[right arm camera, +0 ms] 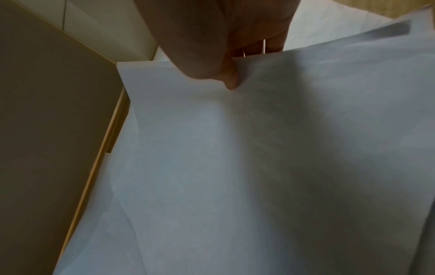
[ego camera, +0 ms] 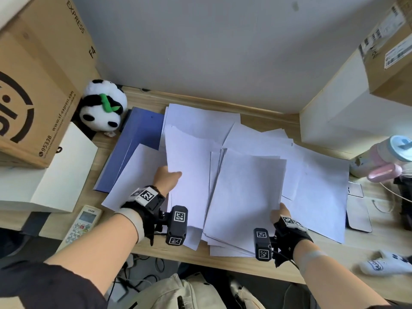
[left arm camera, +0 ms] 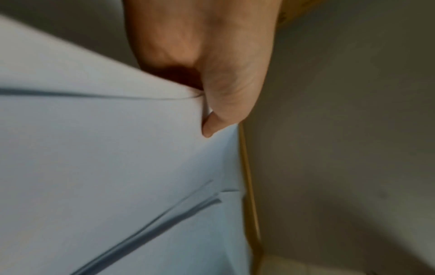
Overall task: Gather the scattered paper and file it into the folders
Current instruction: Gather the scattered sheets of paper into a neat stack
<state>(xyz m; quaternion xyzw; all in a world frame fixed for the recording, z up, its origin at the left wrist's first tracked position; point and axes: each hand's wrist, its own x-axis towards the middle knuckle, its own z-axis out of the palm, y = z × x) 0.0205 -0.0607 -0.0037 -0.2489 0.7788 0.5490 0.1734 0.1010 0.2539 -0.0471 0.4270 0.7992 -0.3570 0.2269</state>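
Many white paper sheets lie spread and overlapping across the wooden desk. My left hand pinches the left edge of a lifted bundle of sheets, thumb on top; the left wrist view shows the thumb pressed on the paper. My right hand pinches the near right corner of another lifted stack; its thumb lies on the top sheet. A blue folder lies at the left, partly under sheets.
A large cardboard box and a white box stand at left, with a panda plush behind the folder. A remote control lies at the near left. A pink-and-blue bottle and a sock sit at right.
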